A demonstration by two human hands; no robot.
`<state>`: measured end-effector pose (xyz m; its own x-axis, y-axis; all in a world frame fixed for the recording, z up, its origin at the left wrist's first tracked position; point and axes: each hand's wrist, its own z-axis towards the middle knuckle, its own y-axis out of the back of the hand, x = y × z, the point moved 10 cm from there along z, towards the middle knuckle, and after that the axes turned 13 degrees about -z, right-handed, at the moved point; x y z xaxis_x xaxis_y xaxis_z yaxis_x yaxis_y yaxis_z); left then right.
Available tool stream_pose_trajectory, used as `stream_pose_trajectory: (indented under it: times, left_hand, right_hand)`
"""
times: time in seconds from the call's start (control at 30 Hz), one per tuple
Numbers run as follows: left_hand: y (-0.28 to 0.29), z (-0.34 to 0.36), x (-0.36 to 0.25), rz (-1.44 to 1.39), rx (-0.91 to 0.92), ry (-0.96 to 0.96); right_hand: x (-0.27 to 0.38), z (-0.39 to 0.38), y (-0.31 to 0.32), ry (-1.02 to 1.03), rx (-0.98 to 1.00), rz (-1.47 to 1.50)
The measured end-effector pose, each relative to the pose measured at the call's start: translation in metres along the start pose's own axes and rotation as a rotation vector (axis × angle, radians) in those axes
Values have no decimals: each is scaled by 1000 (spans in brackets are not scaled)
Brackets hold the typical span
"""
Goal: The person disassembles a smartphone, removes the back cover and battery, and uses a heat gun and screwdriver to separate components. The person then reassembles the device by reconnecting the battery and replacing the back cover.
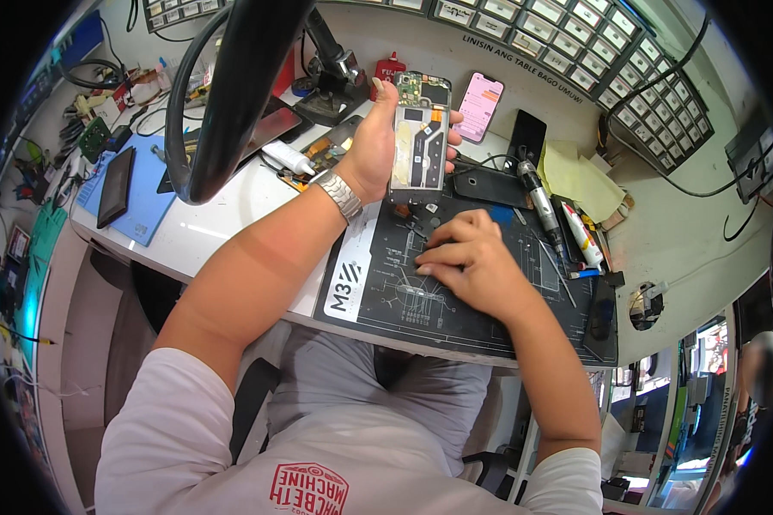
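Observation:
My left hand (371,150) is wrapped round an opened smartphone (418,146) and holds it up above the far edge of a black work mat (369,296). The phone's back cover is off, so a green circuit board shows at its top and silver and black inner parts below. Lower and to the right, my right hand (471,257) rests over the mat with thumb and fingers drawn together. What it holds, if anything, is too small to tell. Small dark parts (410,220) lie on the mat between the phone and the right fingers.
A large black curved arm (240,94) hangs over the left side. Right of my hands lie a pen-like power screwdriver (538,202), a white tube (582,236) and a black phone (489,188). A lit phone (479,105) leans behind; small-parts drawers (567,39) line the back.

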<state>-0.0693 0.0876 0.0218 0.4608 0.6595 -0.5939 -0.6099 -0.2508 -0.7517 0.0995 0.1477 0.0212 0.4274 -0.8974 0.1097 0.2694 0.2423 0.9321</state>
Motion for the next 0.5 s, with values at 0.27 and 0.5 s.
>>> stream_pose_trajectory:
  times: [0.27,0.5]
  left_hand:
    - [-6,2,10,-16,110,73]
    - [1,0,-1,-18,68,2]
  right_hand:
    - [6,18,5,71,-16,98]
    - [-57,29,21,-106,158,65]
